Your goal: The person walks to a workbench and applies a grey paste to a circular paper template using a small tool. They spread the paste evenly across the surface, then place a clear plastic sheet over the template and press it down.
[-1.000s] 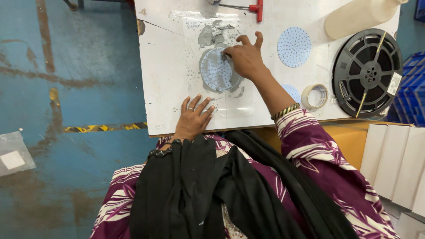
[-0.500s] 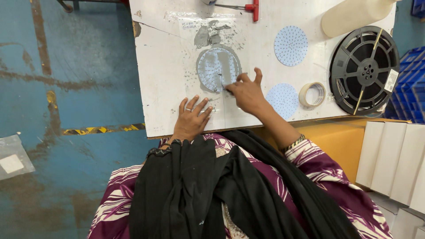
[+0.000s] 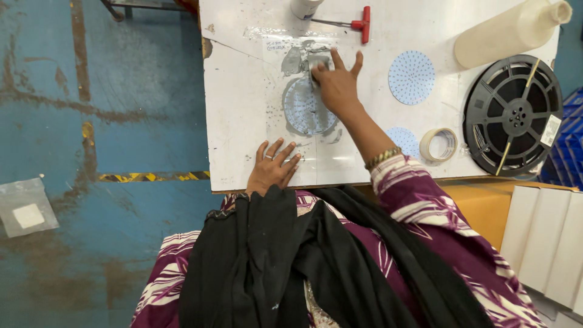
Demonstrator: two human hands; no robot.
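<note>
Change since half a second ago: our right hand has moved from the tabletop's near edge up toward its far edge; our left hand stays flat at the near edge, fingers spread, holding nothing.

Right hand: fingers splayed, pressing on the far rim of the disc at mid-tabletop; nothing clamped.

Hard to make out: a grey patch beyond the disc, half under the fingers; a second disc partly hidden by the forearm; a white container cut off at the far edge.

Materials and shapes:
- disc: round, pale blue, perforated
- third disc: the same kind, toward the right
- tape roll: cream ring, near right edge
- reel: black spoked plastic, right edge
- bottle: cream, lying at the far right corner
- tool: metal shaft, red T-handle, far edge
</note>
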